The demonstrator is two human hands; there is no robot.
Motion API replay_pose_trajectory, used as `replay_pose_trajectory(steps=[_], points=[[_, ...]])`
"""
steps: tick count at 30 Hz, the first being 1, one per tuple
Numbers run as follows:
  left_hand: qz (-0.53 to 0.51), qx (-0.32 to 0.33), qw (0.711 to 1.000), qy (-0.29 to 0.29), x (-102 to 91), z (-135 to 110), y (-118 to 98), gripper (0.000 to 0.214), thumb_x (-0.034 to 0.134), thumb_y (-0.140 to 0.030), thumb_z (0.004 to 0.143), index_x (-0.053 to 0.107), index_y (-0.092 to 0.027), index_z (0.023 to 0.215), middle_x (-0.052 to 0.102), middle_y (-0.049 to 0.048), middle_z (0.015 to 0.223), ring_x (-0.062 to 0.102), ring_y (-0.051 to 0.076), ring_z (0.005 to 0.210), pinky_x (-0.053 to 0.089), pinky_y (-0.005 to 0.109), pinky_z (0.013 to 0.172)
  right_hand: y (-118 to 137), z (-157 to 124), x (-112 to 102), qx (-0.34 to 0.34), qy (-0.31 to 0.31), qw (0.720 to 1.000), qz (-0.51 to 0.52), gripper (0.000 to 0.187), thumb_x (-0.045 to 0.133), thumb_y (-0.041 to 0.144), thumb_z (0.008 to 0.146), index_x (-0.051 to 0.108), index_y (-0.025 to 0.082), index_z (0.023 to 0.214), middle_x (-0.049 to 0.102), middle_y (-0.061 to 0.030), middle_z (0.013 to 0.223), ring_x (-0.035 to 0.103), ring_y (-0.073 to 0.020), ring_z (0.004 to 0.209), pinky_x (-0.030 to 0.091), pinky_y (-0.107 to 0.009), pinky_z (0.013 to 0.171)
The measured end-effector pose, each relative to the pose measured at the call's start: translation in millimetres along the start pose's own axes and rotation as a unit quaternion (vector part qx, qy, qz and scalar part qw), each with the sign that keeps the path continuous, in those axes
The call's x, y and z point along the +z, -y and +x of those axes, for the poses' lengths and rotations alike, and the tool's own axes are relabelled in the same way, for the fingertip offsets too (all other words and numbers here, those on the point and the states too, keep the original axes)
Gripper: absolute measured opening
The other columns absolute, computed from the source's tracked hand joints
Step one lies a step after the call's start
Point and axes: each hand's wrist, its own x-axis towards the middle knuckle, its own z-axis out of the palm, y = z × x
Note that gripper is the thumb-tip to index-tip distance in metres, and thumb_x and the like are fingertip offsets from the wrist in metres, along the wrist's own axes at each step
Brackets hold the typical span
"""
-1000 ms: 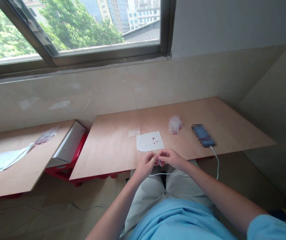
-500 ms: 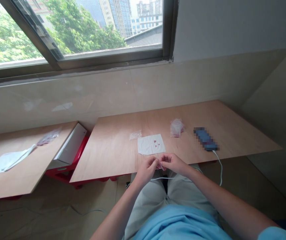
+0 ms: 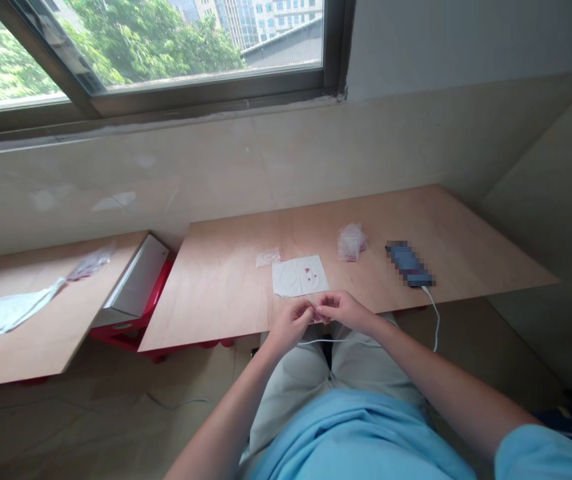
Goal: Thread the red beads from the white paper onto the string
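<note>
My left hand (image 3: pixel 293 325) and my right hand (image 3: pixel 343 311) meet at the table's front edge, above my lap. Between their pinched fingertips is a small clear plastic bag (image 3: pixel 320 319) with a pinkish tint; the fingers cover most of it. Just beyond the hands, a white napkin (image 3: pixel 289 283) lies flat with several small red pieces (image 3: pixel 309 272) on its right half. To its left rests a clear plastic bag (image 3: pixel 268 258). A pile of little clear bags with red contents (image 3: pixel 351 242) lies farther back on the right.
A phone (image 3: pixel 410 264), blurred out, lies on the wooden table (image 3: pixel 216 287), its white cable (image 3: pixel 437 320) hanging over the front edge. On a second table (image 3: pixel 26 360) at left are a white cloth (image 3: pixel 11 313) and a clear bag (image 3: pixel 89 265). A white box (image 3: pixel 139 277) stands between the tables.
The camera view has tilted down slightly, so everything sits higher in the picture. My hands stay together with fingertips closed on the small bag, less of which now shows.
</note>
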Motion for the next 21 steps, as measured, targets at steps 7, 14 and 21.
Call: replay_pose_trajectory(steps=[7, 14, 21], points=[[0.062, 0.011, 0.998, -0.006, -5.0, 2.2, 0.6, 0.034, 0.052, -0.043, 0.096, 0.069, -0.014, 0.087, 0.073, 0.0064, 0.084, 0.068, 0.018, 0.081, 0.054, 0.031, 0.078, 4.4, -3.4, 0.1, 0.024, 0.007, 1.000, 0.015, 0.036, 0.075, 0.049, 0.080, 0.062, 0.016, 0.083, 0.064, -0.0002, 0.073, 0.057, -0.0124, 0.064, 0.046, -0.026, 0.063], [0.112, 0.002, 0.993, -0.031, -4.1, 0.9, 2.9, 0.041, 0.055, -0.052, 0.094, 0.067, -0.014, 0.085, 0.071, 0.0055, 0.080, 0.065, 0.018, 0.077, 0.050, 0.028, 0.072, -0.5, -3.3, 2.8, 0.034, 0.012, 0.999, 0.012, 0.036, 0.081, 0.043, 0.074, 0.060, 0.016, 0.087, 0.068, -0.0008, 0.078, 0.060, -0.0129, 0.065, 0.047, -0.027, 0.063], [0.058, 0.008, 0.998, -0.008, -3.4, 2.8, 9.8, 0.029, 0.054, -0.041, 0.096, 0.063, -0.015, 0.091, 0.071, 0.0065, 0.086, 0.066, 0.018, 0.082, 0.052, 0.030, 0.076, 2.3, -1.1, -1.0, 0.034, 0.013, 0.999, 0.005, 0.030, 0.076, 0.043, 0.079, 0.064, 0.016, 0.085, 0.070, -0.0031, 0.079, 0.063, -0.0143, 0.069, 0.050, -0.028, 0.067]])
